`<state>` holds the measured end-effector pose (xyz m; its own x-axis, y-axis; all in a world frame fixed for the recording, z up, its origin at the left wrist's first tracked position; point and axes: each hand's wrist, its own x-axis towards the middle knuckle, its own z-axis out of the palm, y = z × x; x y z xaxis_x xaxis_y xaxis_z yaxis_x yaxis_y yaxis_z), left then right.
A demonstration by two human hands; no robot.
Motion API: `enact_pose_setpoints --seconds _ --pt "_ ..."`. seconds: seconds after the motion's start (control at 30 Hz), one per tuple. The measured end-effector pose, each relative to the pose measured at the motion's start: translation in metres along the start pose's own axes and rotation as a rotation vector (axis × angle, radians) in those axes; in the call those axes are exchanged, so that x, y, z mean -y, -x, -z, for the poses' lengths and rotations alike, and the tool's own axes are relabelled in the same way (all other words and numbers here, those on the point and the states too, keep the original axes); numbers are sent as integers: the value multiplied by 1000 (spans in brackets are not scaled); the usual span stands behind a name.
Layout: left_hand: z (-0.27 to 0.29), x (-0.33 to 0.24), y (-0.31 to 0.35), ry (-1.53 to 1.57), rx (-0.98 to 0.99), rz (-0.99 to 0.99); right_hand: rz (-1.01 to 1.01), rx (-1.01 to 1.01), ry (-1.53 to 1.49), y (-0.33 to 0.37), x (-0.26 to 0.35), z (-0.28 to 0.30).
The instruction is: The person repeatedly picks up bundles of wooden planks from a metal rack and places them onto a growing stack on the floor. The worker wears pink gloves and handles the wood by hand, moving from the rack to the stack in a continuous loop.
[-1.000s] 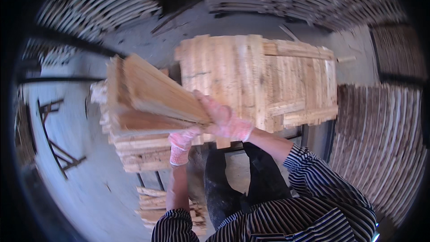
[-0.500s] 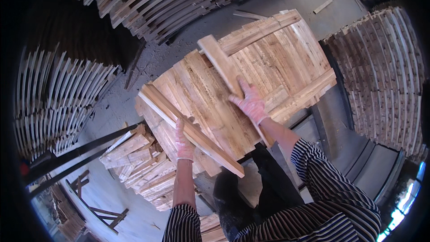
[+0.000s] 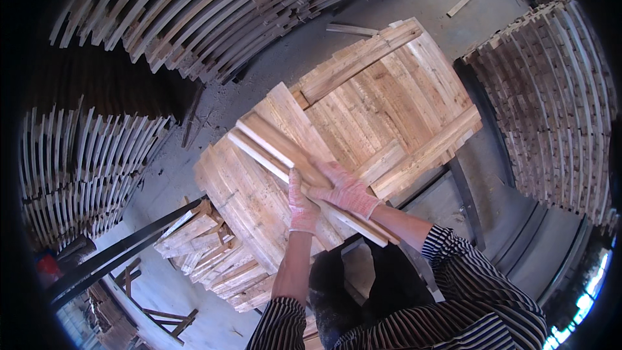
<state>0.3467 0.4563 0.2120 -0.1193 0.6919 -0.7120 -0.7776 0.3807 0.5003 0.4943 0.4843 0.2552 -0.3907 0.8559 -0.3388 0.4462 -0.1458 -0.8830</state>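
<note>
Over the left part of the stacked planks (image 3: 243, 196), square the loose boards (image 3: 275, 144) by pressing evenly, with the left hand (image 3: 302, 206) gripping their left edge and the right hand (image 3: 346, 192) laid on top, its hold unclear.

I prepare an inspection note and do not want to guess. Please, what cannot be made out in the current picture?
All in the head view:
- Some fingers of the left hand: hidden by the held boards.
- Middle of the held boards: covered by the right hand.
- Part of the lower-left pile: hidden by the wide stack.
- Top stack: cut off by the upper edge.
- Red object: too small, dim.
</note>
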Motion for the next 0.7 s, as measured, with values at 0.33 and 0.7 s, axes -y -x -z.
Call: enact_pose_setpoints --seconds 0.33,0.7 --pt "11 18 -45 -96 -68 -34 -58 -356 596 -56 -71 48" --pt "-57 -6 -16 -583 -19 -166 -214 21 -211 -13 -27 76"
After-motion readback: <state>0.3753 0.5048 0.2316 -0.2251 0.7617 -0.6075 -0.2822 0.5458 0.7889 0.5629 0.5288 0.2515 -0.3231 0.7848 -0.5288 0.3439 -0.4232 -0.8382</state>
